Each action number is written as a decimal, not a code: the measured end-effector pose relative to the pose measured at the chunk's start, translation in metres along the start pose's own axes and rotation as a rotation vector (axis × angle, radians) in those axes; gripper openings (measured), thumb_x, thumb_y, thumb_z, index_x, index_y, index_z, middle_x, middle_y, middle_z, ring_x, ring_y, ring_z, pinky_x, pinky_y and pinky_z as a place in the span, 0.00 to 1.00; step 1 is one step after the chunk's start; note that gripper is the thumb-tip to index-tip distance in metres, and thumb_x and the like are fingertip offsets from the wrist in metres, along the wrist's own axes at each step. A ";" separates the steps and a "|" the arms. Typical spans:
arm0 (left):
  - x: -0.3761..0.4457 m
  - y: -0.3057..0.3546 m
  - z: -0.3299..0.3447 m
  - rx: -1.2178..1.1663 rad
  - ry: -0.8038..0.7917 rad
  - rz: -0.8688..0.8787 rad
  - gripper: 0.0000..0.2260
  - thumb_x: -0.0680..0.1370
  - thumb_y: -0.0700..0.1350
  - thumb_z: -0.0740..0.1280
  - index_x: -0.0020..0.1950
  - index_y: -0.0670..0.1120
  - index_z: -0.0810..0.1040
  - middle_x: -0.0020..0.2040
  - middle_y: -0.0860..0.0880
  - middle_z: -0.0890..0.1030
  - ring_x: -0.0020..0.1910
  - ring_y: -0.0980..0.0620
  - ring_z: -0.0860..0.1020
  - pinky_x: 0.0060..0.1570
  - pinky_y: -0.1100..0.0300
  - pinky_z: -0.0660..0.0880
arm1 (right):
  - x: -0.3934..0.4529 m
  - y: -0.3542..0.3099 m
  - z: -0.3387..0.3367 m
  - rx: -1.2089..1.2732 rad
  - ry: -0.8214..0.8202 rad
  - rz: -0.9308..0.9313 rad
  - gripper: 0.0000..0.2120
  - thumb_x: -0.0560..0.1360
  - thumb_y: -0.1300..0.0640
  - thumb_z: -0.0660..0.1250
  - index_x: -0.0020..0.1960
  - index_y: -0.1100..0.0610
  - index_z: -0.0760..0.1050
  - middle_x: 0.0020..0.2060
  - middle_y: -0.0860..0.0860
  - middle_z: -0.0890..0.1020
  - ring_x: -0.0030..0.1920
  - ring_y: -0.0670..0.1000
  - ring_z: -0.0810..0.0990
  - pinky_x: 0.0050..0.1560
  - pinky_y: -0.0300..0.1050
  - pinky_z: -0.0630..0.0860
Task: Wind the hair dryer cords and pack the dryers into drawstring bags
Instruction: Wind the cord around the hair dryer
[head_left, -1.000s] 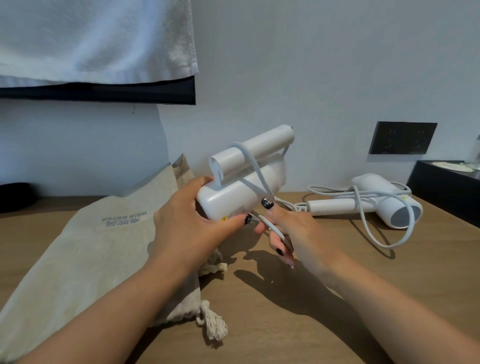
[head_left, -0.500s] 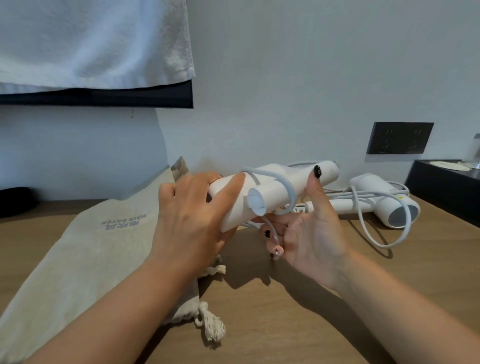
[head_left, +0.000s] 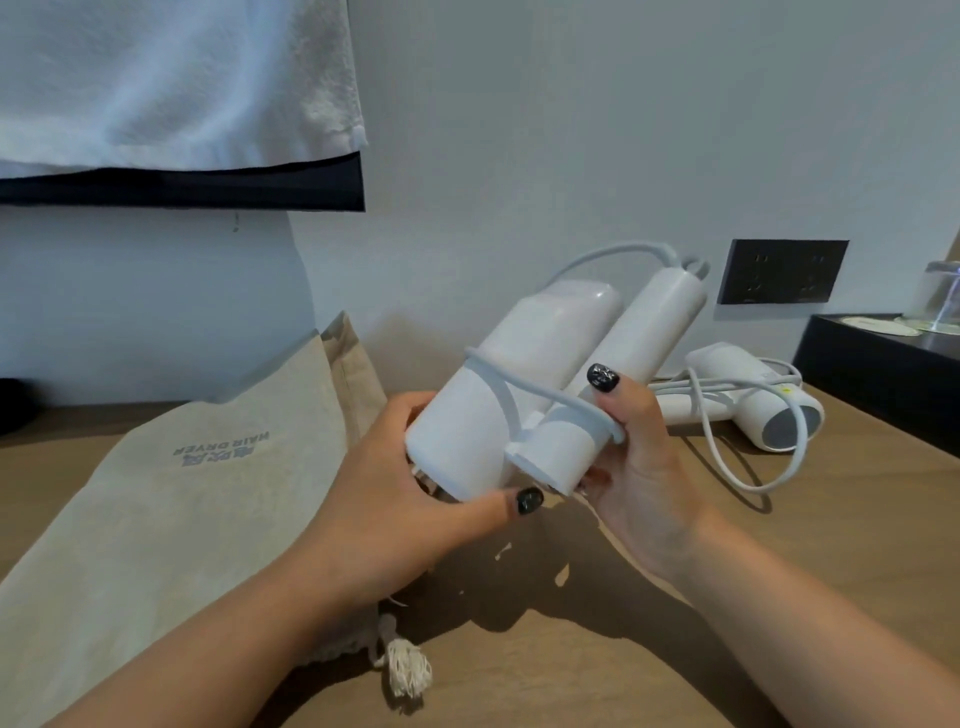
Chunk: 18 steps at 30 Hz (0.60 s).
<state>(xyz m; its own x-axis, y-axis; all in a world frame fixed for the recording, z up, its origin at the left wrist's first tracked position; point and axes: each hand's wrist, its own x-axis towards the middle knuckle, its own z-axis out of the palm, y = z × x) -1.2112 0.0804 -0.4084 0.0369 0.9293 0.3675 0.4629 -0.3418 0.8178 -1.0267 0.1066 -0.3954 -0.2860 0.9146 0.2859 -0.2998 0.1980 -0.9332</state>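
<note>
A: Item one, fingers. State?

B: Left hand (head_left: 395, 499): fingers curled round the lower end of the folded dryer (head_left: 524, 395), thumb across its near edge. Right hand (head_left: 639, 467): thumb pressed on the cord (head_left: 545, 400) where it crosses the folded handle, the remaining fingers (head_left: 597, 475) tucked beneath and grasping the handle end. Neither hand is released; both are clasped on the same dryer.

A: Item two, that dryer. Position?

B: Held off the desk (head_left: 623, 649), between the two hands, body and handle folded side by side and tilted up and away. One turn of cord lies across both parts; a further loop arches over the far end. The plug is not plainly seen.

A: Item three, bag?

B: Drawstring bag (head_left: 182, 493), beige, lettered, lying flat on the desk to the left, partly under the left forearm. Tassel (head_left: 408, 670) of its string near the front edge. Mouth not held open.

A: Item four, second dryer?

B: Second dryer (head_left: 753, 405), on the desk toward the right rear, its cord (head_left: 769, 457) loose in a wide loop. Untouched. Wall socket (head_left: 782, 271) above it, towel (head_left: 171, 83) hanging upper left.

A: Step in hand?

B: Judged: winding the first cord, not yet finished.

A: Next move calls for?

B: Likely keeping the thumb on the laid turn so it does not slip, bringing the slack round again, securing the end, then freeing one hand to open the bag.
</note>
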 end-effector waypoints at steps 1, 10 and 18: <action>0.000 0.000 -0.002 -0.103 -0.064 -0.063 0.35 0.55 0.64 0.77 0.58 0.64 0.68 0.47 0.67 0.74 0.45 0.66 0.77 0.33 0.67 0.77 | 0.001 0.002 -0.001 0.012 -0.021 -0.023 0.23 0.49 0.32 0.76 0.40 0.42 0.83 0.40 0.47 0.82 0.42 0.48 0.79 0.45 0.45 0.72; 0.000 -0.003 -0.011 -0.474 -0.510 -0.106 0.26 0.67 0.51 0.73 0.64 0.47 0.77 0.55 0.43 0.82 0.50 0.47 0.82 0.48 0.56 0.78 | -0.004 0.001 0.002 0.050 -0.287 -0.073 0.24 0.49 0.34 0.78 0.41 0.45 0.85 0.39 0.44 0.85 0.44 0.44 0.84 0.46 0.42 0.81; -0.002 -0.001 -0.010 -0.539 -0.234 -0.055 0.24 0.58 0.50 0.76 0.53 0.45 0.82 0.47 0.41 0.83 0.45 0.44 0.83 0.43 0.56 0.78 | 0.003 -0.005 -0.004 -0.098 -0.221 -0.111 0.27 0.50 0.25 0.73 0.36 0.46 0.82 0.35 0.53 0.77 0.41 0.54 0.66 0.42 0.45 0.63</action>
<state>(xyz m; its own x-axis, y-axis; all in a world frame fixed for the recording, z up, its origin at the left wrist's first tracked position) -1.2205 0.0775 -0.4061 0.2482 0.9330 0.2605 -0.0438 -0.2579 0.9652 -1.0226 0.1099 -0.3908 -0.4508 0.7885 0.4183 -0.2539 0.3360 -0.9070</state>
